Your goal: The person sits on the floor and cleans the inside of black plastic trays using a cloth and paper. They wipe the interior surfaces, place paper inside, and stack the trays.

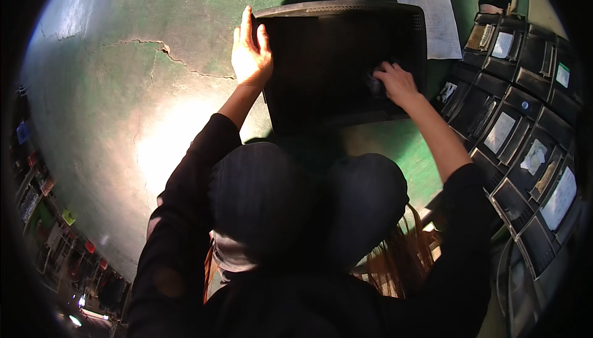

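A large black panel (333, 60), shaped like a monitor or television casing, lies in front of my knees. Small vent holes run along its far and near edges. My left hand (253, 57) rests against the panel's left edge with its fingers stretched out and apart. Over the right part of the panel, my right hand (396, 83) has its fingers bent together around a small grey wad (375, 83), pressed to the dark surface. Whether the wad is cloth or something else is too dim to tell.
Several black casings (531, 103) with pale labels stand stacked along the right side. A printed white sheet (426, 10) lies beyond the panel's far right corner. The worn green floor (123, 78) has a jagged crack left of my hand. Cluttered, colourful items (68, 217) line the far left.
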Demonstrator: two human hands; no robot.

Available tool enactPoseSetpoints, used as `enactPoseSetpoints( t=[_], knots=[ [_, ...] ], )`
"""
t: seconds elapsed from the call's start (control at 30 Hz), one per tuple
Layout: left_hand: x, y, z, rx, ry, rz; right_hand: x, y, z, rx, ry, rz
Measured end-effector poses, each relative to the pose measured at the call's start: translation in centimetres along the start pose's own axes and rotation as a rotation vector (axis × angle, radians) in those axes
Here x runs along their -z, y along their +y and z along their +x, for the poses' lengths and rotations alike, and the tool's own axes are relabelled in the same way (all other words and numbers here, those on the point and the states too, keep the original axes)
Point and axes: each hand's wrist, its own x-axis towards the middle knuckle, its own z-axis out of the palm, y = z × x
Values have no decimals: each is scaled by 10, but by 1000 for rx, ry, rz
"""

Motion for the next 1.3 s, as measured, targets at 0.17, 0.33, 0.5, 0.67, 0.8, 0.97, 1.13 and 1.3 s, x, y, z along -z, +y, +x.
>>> enactPoseSetpoints(
  t=[0.17, 0.33, 0.5, 0.67, 0.8, 0.97, 1.13, 1.3],
  knots=[
    [1, 6, -1, 76, -24, -24, -28, -85, 28, 153, -19, 22],
    [5, 14, 1, 241, -109, -201, 2, -113, 46, 352, 77, 373],
    [-8, -14, 2, 220, -42, -368, 29, -192, 2, 898, 282, 231],
    [-2, -19, 1, 614, -372, -819, 31, -204, 40, 600, 536, 266],
    [26, -11, 13, 860, -680, -1009, 50, -206, 59, 494, 508, 384],
    [24, -15, 7, 783, -608, -1067, 72, -170, 100, 126, 690, 398],
    [23, -17, -20, 276, -673, -430, 119, -117, 121, -86, 610, 387],
    [16, 9, -33, 9, -424, -86, 85, -142, 104, 154, 689, 148]
  ],
)
